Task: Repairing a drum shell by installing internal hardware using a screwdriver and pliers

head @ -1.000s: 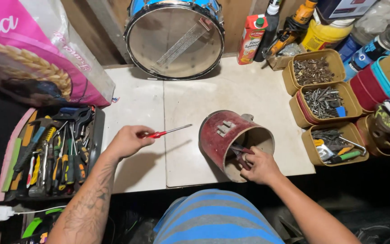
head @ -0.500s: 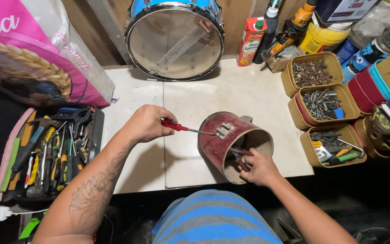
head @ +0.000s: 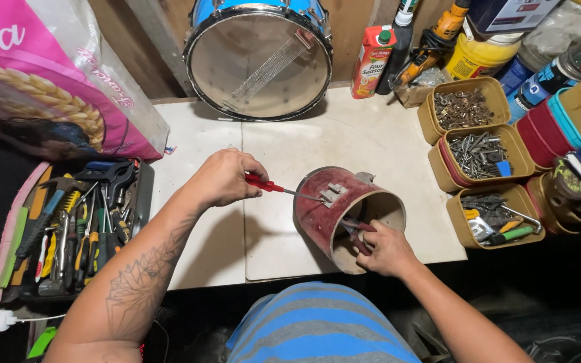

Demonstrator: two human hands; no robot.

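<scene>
Near the frame's centre, the red drum shell (head: 344, 212) lies on its side. The left hand (head: 226, 176) is closed around a red-handled screwdriver (head: 284, 190), tip at the metal lug (head: 331, 194). The right hand (head: 386, 250) pinches pliers (head: 354, 230) inside; keeping tip and pliers aligned seems wise.

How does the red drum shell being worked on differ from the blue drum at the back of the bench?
The red drum shell lies on its side, open-ended; the blue drum leans against the wall with its head and snare wires fitted. The red one looks smaller and worn; the blue one glossy, with a metal rim. Both are round drum bodies.
</scene>
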